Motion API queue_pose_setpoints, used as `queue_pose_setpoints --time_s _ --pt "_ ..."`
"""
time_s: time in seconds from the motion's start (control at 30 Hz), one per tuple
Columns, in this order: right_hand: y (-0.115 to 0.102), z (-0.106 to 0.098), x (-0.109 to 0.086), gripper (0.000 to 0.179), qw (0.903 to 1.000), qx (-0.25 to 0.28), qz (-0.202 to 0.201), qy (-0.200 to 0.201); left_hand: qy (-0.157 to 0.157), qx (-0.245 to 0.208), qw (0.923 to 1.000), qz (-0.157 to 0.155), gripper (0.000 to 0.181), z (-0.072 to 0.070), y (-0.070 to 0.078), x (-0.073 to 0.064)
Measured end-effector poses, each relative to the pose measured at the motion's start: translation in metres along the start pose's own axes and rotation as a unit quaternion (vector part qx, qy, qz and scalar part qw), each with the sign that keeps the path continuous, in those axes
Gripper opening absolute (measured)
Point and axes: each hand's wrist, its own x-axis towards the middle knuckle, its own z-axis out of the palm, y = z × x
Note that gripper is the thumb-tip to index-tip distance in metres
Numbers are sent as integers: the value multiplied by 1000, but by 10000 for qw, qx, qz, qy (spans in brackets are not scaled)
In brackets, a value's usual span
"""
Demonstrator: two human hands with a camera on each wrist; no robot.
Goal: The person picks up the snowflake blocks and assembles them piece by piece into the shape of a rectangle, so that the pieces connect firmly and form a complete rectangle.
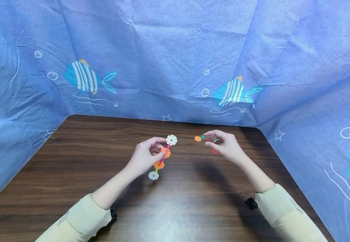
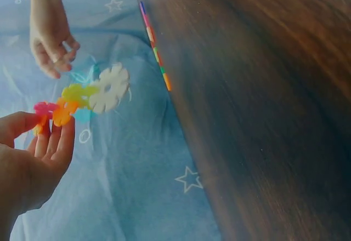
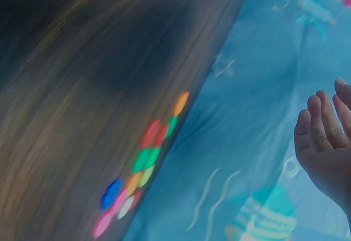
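A chain of interlocking flower-shaped plastic discs hangs from my left hand [image 1: 143, 154], gripped between thumb and fingers near its middle. White discs form its two ends, the upper one [image 1: 171, 139] and the lower one [image 1: 154, 175]. Between them are orange discs [image 2: 64, 114], a yellow-green disc [image 2: 78, 94] and pink ones [image 2: 45, 108]. To the right, my right hand [image 1: 227, 146] is raised over the table with nothing held, its fingers loosely bent. It partly covers loose discs in the head view, where an orange disc [image 1: 198, 138] and a green disc [image 1: 203, 137] show beside its fingertips.
Several loose discs, among them a blue disc [image 3: 111, 194] and a red disc [image 3: 151, 133], lie flat in rows near the back edge of the dark wooden table [image 1: 102, 141]. A blue fish-patterned cloth [image 1: 175, 60] hangs behind and at both sides.
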Motion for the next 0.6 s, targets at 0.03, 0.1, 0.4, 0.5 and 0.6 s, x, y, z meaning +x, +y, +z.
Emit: queue_pose_setpoints --time_s 0.03,0.1,0.4,0.5,0.6 --pt "9 -2 0 26 9999 -109 29 -9 -1 -54 10000 -32 35 0 0 0" --pt "24 -6 -1 26 9995 -311 46 -8 9 -141 9999 -100 37 0 1 1" --pt "81 -18 -7 23 9961 -845 203 -175 102 -161 9998 -66 29 -1 -4 1" --pt "97 -20 -9 23 9947 -957 250 -287 122 -188 9997 -109 25 0 -4 2" --pt "111 -23 -11 23 9928 -1071 320 -437 90 -271 9994 -171 19 0 -6 3"
